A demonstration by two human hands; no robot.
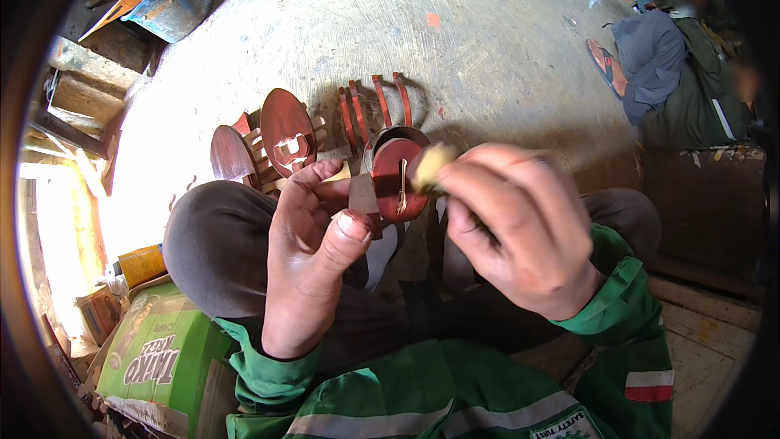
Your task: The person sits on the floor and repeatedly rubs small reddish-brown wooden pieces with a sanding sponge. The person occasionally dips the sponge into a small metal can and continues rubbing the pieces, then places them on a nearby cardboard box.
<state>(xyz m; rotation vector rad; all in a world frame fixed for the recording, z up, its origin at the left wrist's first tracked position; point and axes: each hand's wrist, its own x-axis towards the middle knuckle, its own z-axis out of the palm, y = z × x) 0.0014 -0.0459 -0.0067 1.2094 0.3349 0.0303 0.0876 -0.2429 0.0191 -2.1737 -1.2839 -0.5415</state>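
My left hand (313, 244) pinches a small flat grey-brown piece (364, 193) between thumb and fingers. My right hand (520, 219) grips a yellowish pad (436, 164), blurred by motion; its exact kind is unclear. Between both hands, a round can (392, 179) shows a dark red surface, with a thin pale stick-like shape (403, 183) on it. Just beyond stand several curved, reddish-brown wooden pieces (382, 102). Left of them are two glossy oval wooden pieces (286, 118), the nearer one carrying pale cut-out shapes.
Concrete floor (341, 16) stretches ahead. A blue bucket (171, 4) stands at far left, and a green carton (154, 349) sits by my left knee. At the right, another person in a sandal (605, 65) sits near a dark wooden box (691, 203).
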